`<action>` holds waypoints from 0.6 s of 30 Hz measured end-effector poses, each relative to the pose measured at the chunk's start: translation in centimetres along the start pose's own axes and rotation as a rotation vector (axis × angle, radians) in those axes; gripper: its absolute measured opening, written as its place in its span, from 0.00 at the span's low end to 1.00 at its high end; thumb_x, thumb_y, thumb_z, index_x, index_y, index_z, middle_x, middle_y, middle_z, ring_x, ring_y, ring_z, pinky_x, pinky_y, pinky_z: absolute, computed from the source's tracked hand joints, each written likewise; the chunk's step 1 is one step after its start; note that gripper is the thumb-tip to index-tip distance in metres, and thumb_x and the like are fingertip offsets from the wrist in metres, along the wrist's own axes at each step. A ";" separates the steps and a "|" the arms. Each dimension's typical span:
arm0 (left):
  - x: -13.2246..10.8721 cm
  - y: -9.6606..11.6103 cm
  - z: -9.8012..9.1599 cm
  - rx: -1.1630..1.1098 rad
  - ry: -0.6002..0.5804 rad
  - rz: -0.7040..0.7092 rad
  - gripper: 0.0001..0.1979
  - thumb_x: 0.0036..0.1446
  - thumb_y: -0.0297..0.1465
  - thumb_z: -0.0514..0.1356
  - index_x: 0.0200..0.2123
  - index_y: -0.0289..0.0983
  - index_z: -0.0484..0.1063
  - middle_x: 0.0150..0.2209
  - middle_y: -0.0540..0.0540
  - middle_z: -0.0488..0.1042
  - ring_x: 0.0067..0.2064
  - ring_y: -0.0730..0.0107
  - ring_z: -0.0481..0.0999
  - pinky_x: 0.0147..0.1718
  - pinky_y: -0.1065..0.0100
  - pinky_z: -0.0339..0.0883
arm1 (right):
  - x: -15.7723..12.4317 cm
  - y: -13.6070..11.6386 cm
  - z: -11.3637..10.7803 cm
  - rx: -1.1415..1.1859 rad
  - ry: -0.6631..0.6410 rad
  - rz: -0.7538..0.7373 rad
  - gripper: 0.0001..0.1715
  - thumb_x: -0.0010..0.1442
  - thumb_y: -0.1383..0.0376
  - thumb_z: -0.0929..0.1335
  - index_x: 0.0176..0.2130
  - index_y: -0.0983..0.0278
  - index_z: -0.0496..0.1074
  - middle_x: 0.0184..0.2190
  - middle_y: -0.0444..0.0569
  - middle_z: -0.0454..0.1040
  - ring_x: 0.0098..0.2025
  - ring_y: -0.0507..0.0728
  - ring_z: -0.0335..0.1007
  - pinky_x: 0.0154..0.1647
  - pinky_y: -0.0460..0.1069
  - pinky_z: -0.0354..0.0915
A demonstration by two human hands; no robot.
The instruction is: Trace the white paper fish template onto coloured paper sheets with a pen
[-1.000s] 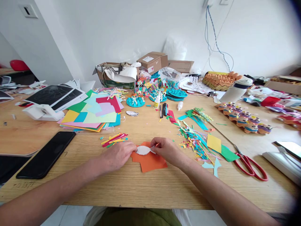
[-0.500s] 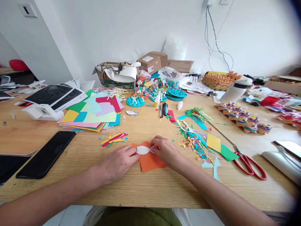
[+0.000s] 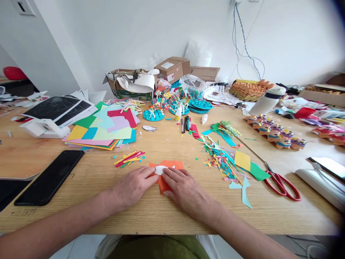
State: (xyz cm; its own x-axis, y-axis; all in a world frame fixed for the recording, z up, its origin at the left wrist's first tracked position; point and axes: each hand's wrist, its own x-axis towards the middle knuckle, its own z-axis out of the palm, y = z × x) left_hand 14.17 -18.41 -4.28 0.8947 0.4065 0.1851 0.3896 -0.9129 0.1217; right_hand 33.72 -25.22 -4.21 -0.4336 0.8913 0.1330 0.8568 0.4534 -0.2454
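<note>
An orange paper piece (image 3: 172,166) lies on the wooden table (image 3: 172,208) near its front edge. A small white paper cutout (image 3: 160,169) rests on the orange piece. My left hand (image 3: 132,187) lies beside it on the left, fingers stretched out, fingertips touching the cutout's left end. My right hand (image 3: 185,190) lies flat over the orange paper, fingers extended and pressing on the cutout from the right. Neither hand grips anything.
A black phone (image 3: 50,176) lies at the left. A stack of coloured paper sheets (image 3: 104,131) sits behind it. Coloured strips (image 3: 129,159), a heap of paper scraps (image 3: 223,158), red scissors (image 3: 281,183), pens (image 3: 185,126), glue bottles (image 3: 178,114) and boxes (image 3: 172,70) crowd the back.
My right hand moved left and down, from pinching at the cutout's right end to lying flat over the orange paper. The camera tilted slightly.
</note>
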 end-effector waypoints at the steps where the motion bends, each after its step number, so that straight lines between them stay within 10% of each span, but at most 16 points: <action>1: -0.1 -0.2 -0.1 -0.024 0.025 -0.007 0.16 0.60 0.22 0.43 0.45 0.34 0.67 0.46 0.40 0.68 0.47 0.65 0.67 0.45 0.65 0.65 | 0.0 0.1 0.1 -0.007 0.000 -0.001 0.23 0.57 0.61 0.65 0.51 0.66 0.64 0.52 0.55 0.67 0.55 0.61 0.60 0.53 0.58 0.58; 18: -1.4 -0.4 0.6 0.078 0.050 0.100 0.18 0.62 0.25 0.41 0.45 0.33 0.68 0.47 0.39 0.69 0.51 0.62 0.66 0.49 0.61 0.63 | -0.2 0.1 -0.2 -0.018 -0.012 0.001 0.17 0.58 0.63 0.65 0.48 0.64 0.65 0.46 0.52 0.70 0.50 0.60 0.62 0.51 0.57 0.57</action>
State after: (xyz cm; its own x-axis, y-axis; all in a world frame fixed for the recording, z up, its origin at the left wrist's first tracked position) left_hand 12.90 -18.66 -5.18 0.9185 0.3131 0.2415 0.3168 -0.9482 0.0245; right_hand 33.95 -25.34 -4.05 -0.4359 0.8918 0.1208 0.8621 0.4523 -0.2285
